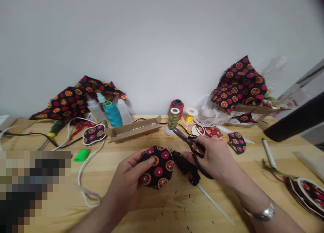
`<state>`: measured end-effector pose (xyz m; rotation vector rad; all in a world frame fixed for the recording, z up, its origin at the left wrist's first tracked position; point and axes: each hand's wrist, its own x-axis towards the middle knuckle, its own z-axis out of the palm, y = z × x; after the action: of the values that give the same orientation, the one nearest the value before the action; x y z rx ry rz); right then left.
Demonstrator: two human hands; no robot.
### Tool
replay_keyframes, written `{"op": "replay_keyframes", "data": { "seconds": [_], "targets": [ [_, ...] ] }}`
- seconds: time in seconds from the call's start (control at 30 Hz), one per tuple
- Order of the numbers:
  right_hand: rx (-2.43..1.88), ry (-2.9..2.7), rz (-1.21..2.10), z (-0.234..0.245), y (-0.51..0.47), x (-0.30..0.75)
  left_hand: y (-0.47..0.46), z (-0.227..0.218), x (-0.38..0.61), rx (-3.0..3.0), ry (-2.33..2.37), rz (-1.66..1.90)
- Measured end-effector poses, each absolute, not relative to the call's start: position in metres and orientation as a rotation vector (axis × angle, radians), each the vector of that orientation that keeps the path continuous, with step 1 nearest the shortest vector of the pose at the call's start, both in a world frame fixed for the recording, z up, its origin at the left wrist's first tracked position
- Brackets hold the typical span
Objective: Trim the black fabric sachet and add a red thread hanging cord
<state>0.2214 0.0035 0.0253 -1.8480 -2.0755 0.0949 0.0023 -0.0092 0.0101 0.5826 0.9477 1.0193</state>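
Between thumb and fingers, my left hand (130, 174) grips a roughly round, many-sided fabric piece (159, 172), black with red and orange circles and small shiny dots. Black-handled scissors (188, 142) are in my right hand (212, 155), their blades pointing up and left, apart from the fabric piece. Just below the scissors a black glue gun (186, 167) lies on the table, a clear glue stick (215, 203) sticking out of its back end. My right hand partly covers the scissor handles. Small dark scraps lie scattered on the wood below the glue gun.
Thread spools stand at the back: teal (112, 114), olive (173, 118), red (180, 106) and yellow (190, 115). An open cardboard box (135, 129) lies left of them. Patterned cloth is heaped at left (68, 101) and right (240, 81). A white cord (79, 175) loops at left.
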Motion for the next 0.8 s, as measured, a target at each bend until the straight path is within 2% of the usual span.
{"op": "replay_keyframes", "data": {
  "seconds": [0.1,0.2,0.33,0.43,0.5,0.6,0.8],
  "targets": [
    [-1.873,-2.123,0.019,0.035,0.000,0.229,-0.008,0.009,0.002,0.598,0.951,1.032],
    [-1.896,-2.122,0.127,0.039,-0.013,0.239,-0.009,0.008,0.002,0.616,0.940,1.034],
    [-1.810,-1.923,0.598,0.029,-0.034,0.239,-0.012,0.008,0.002,0.637,0.904,1.009],
    [-1.571,-1.557,0.979,0.023,-0.041,0.223,-0.016,0.007,0.003,0.672,0.882,0.950],
    [-1.396,-1.322,1.122,0.024,-0.040,0.210,-0.019,0.008,0.004,0.702,0.869,0.905],
    [-1.287,-1.218,1.173,0.029,-0.038,0.195,-0.024,0.009,0.007,0.739,0.849,0.869],
    [-1.373,-1.294,1.028,0.026,-0.037,0.187,-0.033,0.016,0.008,0.792,0.778,0.859]
  ]
}}
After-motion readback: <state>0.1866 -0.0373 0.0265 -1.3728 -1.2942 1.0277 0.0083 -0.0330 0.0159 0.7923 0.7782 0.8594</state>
